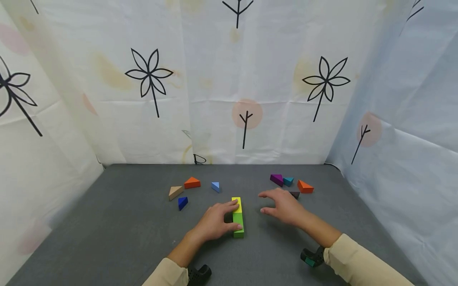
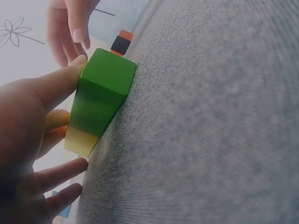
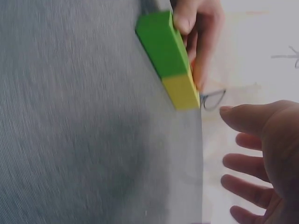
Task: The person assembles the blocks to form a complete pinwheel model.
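A yellow block [image 1: 237, 205] and a longer green block [image 1: 238, 225] lie end to end on the grey table, the yellow one farther off. My left hand [image 1: 216, 221] touches them from the left, its thumb on the green block and a fingertip on the yellow. In the left wrist view the green block [image 2: 103, 88] shows its near end. My right hand [image 1: 284, 206] hovers to the right of the blocks, fingers spread and holding nothing. The right wrist view shows the gap between its thumb [image 3: 250, 116] and the yellow block [image 3: 181, 91].
Left of the blocks lie orange [image 1: 192, 182], tan [image 1: 175, 192], dark blue [image 1: 182, 203] and light blue [image 1: 216, 186] triangular blocks. Behind my right hand are purple [image 1: 276, 179], teal [image 1: 288, 181], orange [image 1: 305, 186] and dark brown [image 1: 295, 194] ones. Patterned cloth [image 1: 214, 79] surrounds the table.
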`<state>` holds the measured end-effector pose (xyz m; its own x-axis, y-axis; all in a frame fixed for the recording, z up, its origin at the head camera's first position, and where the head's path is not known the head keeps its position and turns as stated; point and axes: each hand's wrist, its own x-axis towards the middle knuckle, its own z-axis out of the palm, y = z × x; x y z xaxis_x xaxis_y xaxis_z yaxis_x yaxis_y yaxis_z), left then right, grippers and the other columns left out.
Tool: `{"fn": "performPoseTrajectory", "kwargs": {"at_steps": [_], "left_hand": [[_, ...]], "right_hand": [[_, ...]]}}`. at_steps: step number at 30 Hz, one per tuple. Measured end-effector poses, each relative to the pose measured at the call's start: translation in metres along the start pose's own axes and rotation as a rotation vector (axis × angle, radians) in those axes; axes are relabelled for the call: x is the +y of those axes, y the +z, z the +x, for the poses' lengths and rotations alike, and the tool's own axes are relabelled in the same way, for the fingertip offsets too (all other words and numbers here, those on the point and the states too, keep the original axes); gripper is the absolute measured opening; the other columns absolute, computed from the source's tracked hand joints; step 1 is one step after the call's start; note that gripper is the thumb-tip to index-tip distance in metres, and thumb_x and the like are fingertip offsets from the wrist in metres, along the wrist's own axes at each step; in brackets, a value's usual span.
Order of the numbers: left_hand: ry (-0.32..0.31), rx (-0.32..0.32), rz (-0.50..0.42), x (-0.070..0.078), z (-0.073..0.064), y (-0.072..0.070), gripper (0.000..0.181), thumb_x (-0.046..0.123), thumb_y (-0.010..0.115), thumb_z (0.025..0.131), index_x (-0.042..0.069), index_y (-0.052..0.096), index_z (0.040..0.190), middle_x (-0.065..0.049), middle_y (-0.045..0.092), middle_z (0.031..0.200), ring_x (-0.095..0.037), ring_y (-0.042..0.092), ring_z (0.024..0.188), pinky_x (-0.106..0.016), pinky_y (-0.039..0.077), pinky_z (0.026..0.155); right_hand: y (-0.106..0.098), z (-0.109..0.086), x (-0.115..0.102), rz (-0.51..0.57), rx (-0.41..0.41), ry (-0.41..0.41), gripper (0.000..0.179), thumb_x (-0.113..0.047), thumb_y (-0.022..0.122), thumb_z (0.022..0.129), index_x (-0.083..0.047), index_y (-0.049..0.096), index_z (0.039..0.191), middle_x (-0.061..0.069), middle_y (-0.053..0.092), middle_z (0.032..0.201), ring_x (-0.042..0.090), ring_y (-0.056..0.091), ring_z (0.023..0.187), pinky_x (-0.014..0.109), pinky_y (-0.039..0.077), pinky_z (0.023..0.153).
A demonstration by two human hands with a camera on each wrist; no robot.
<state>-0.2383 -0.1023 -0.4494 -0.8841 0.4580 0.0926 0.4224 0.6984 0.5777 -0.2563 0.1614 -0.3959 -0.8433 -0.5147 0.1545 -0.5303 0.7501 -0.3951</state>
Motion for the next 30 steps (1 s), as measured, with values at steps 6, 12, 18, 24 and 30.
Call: {"fn": "performPoseTrajectory", "kwargs": {"at_steps": [6,12,18,24,30], "left_hand": [[0.005,-0.002,-0.002,0.000,0.000,-0.001,0.069,0.054,0.070,0.084,0.019,0.054,0.141,0.006,0.043,0.149,-0.028,0.044,0.130,-0.053,0.034,0.099],[0.009,-0.003,-0.007,0.000,-0.002,-0.001,0.068,0.053,0.071,0.084,0.019,0.055,0.141,0.005,0.044,0.149,-0.029,0.044,0.130,-0.053,0.034,0.100],[0.004,-0.005,-0.009,-0.001,-0.002,-0.001,0.069,0.054,0.070,0.084,0.019,0.054,0.141,0.006,0.043,0.149,-0.028,0.044,0.129,-0.053,0.034,0.100],[-0.002,-0.012,-0.012,-0.001,-0.002,-0.001,0.069,0.054,0.070,0.084,0.020,0.053,0.142,0.006,0.042,0.149,-0.028,0.043,0.130,-0.053,0.033,0.101],[0.001,-0.003,0.002,0.000,-0.003,0.000,0.068,0.053,0.070,0.084,0.020,0.054,0.141,0.007,0.043,0.149,-0.028,0.043,0.131,-0.053,0.033,0.101]], "right_hand": [[-0.004,0.006,0.022,-0.068,0.130,0.033,0.043,-0.022,0.077,0.085,-0.006,0.065,0.124,0.011,0.065,0.121,0.035,0.054,0.115,0.056,0.042,0.095],[-0.006,0.011,0.046,-0.108,0.250,0.086,0.042,-0.020,0.077,0.085,-0.004,0.066,0.123,0.016,0.065,0.119,0.038,0.053,0.114,0.059,0.037,0.096],[-0.009,0.019,0.068,-0.149,0.273,0.126,0.040,-0.020,0.075,0.087,-0.004,0.066,0.122,0.019,0.064,0.120,0.042,0.052,0.114,0.063,0.035,0.094],[-0.015,0.030,0.085,-0.170,0.213,0.187,0.040,-0.022,0.072,0.090,-0.003,0.065,0.124,0.021,0.062,0.124,0.046,0.049,0.116,0.065,0.034,0.094],[-0.018,0.038,0.101,-0.159,0.132,0.268,0.040,-0.022,0.068,0.092,-0.005,0.063,0.128,0.022,0.060,0.127,0.048,0.045,0.119,0.064,0.032,0.095]]}}
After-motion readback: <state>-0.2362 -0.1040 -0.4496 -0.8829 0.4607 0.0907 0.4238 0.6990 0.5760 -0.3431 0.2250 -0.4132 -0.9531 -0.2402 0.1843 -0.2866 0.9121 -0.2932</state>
